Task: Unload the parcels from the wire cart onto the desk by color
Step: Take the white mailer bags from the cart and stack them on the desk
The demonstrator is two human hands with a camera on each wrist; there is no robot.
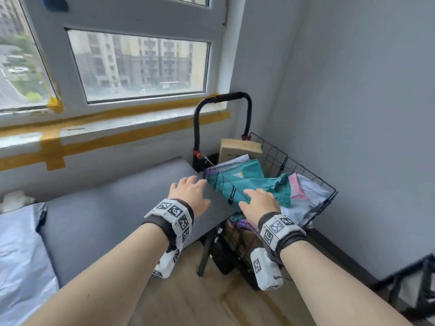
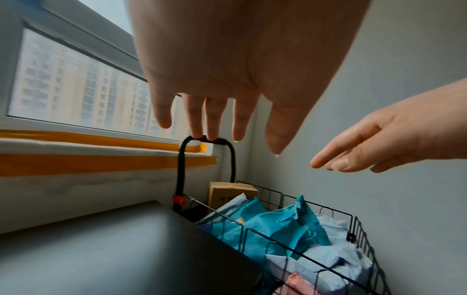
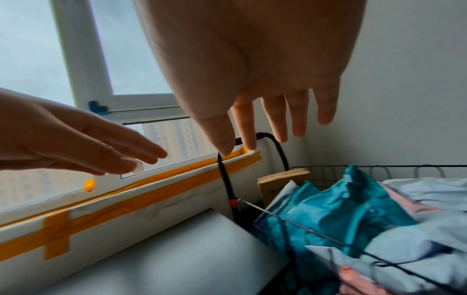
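Hands: left hand [image 1: 189, 195] over desk [image 1: 113, 215] edge, right hand [image 1: 259, 204] over wire cart [image 1: 313, 182]; both empty, fingers spread. Advice: pinch top teal parcel [image 1: 256, 182] with 2 hands, lift clear of rim.

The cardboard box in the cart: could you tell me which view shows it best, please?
The head view: the cardboard box stands unobstructed at the cart's far end. The left wrist view shows it smaller; the right wrist view shows it partly hidden behind teal parcels.

Soft daylight from the window [image 1: 141, 64]; wide-angle bending at edges, palms blurred close to both wrist cameras
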